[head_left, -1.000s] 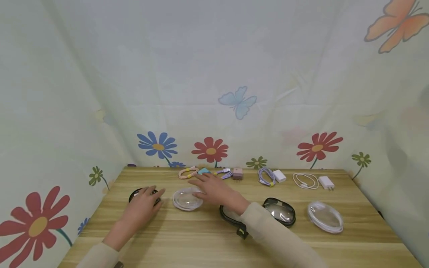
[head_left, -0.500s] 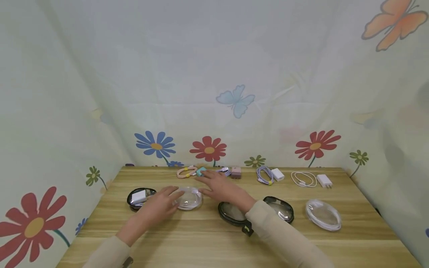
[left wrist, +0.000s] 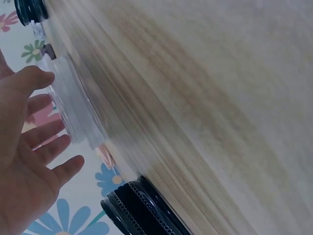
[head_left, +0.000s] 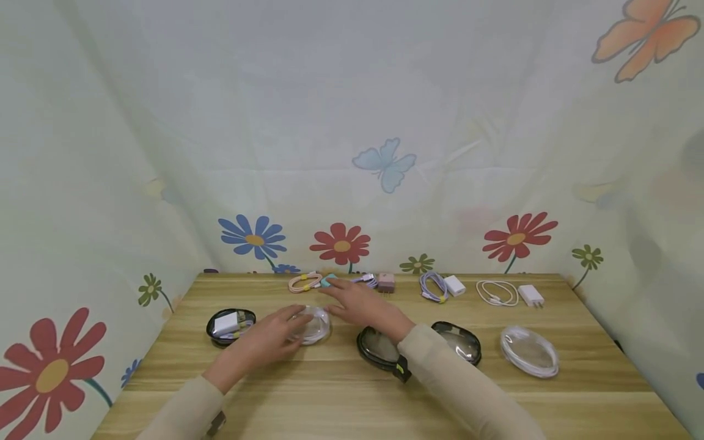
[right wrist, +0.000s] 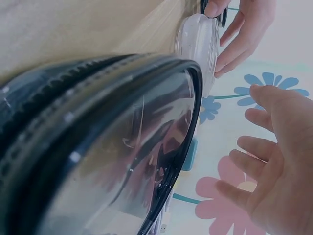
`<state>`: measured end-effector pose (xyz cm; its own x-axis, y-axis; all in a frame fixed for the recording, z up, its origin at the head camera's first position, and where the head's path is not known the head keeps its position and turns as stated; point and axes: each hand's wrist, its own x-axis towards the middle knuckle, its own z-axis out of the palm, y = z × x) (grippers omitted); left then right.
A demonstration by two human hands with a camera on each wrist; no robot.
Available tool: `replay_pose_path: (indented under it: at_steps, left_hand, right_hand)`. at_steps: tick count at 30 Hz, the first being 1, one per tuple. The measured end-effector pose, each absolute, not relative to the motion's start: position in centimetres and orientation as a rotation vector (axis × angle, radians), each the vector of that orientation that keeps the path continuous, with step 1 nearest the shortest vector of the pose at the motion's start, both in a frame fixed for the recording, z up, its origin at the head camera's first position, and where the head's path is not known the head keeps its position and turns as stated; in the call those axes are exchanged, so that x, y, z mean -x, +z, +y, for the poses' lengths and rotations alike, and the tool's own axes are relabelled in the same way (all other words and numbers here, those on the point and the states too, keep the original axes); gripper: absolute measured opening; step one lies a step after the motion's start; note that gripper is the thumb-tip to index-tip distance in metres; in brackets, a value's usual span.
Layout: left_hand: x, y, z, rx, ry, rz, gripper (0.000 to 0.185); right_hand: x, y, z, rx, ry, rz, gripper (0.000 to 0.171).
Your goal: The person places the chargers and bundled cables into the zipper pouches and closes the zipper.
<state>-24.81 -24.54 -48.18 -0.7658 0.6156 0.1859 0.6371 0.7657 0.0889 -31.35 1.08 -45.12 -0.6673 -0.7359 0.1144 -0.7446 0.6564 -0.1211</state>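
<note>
My left hand (head_left: 269,339) reaches over the near left side of a clear zip case with a white rim (head_left: 318,333). Its fingers are spread and lightly bent, with the fingertips right at the case in the left wrist view. Just right of that case, my right hand (head_left: 363,304) hovers with loosely extended fingers, holding nothing. In the right wrist view, the white-rimmed case (right wrist: 195,49) lies beyond the right hand (right wrist: 283,156), next to the left hand. A teal charger (head_left: 328,280) shows partly behind the right fingertips.
A black-rimmed case (head_left: 216,342) at left holds a white charger (head_left: 226,324) and cable. Two black-rimmed cases (head_left: 379,348) lie under and beside the right forearm, another white-rimmed case (head_left: 529,351) at right. Coiled cables, including a peach cable (head_left: 304,282), and chargers line the back.
My left hand has moved right from the black-rimmed case to the clear white-rimmed one, uncovering the white charger. My right hand has shifted slightly right, off the clear case.
</note>
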Motion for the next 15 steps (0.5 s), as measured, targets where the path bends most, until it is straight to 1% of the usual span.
replay_pose_path:
  at_steps: [5,10,15]
  left_hand:
    - [25.0,-48.1,-24.5,1.016,-0.229,-2.850,0.056]
    - [25.2,-48.0,-24.1,0.995,-0.196,-2.868,0.052]
    - [25.3,-48.4,-23.3,0.852,-0.155,-2.935,0.051]
  right_hand:
    - [31.8,-45.0,0.8,-1.240,0.253,-2.843,0.054]
    - [31.9,-44.9,0.6,-1.237,0.234,-2.847,0.054]
    - [31.8,-44.9,0.4,-1.228,0.207,-2.845,0.054]
